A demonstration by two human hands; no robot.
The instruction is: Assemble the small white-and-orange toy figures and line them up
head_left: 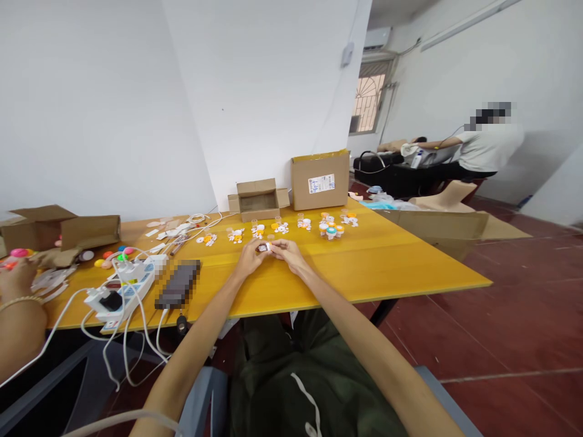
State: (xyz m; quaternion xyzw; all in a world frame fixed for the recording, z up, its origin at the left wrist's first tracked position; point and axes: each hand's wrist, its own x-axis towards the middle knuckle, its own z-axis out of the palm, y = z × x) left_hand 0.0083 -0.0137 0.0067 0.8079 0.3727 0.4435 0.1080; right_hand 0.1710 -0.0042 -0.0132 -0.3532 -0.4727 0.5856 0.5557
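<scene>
**Between both hands: small piece, hard to make out**

Between the fingertips of the left hand (250,257) and right hand (288,252) sits a small dark-and-white piece (265,247), just above the yellow table (364,267). Both hands are closed on it in a pinch from either side; too small and far to say what it is, and the fingers hide most of it.

Just beyond the hands: row of small white-orange figures (257,230), some w/ clear cups beside them; details too tiny to tell. Beyond those, open small cardboard box (258,198), inside looks dark, contents can't be seen. Right of it, closed bigger box (320,179) w/ white label, print unreadable.

Left of the left hand: pixelated dark device (178,284), then white power strip (122,290) w/ plugs and white cables trailing off the table edge. Farther left, coloured round bits (113,256) beside a torn carton (68,233).

At far left, another person's hand (18,280) w/ bracelet, cut off by the frame edge. Far right of the hands, well apart, a second person in a white shirt (489,149) sits at a dark bench.
</scene>
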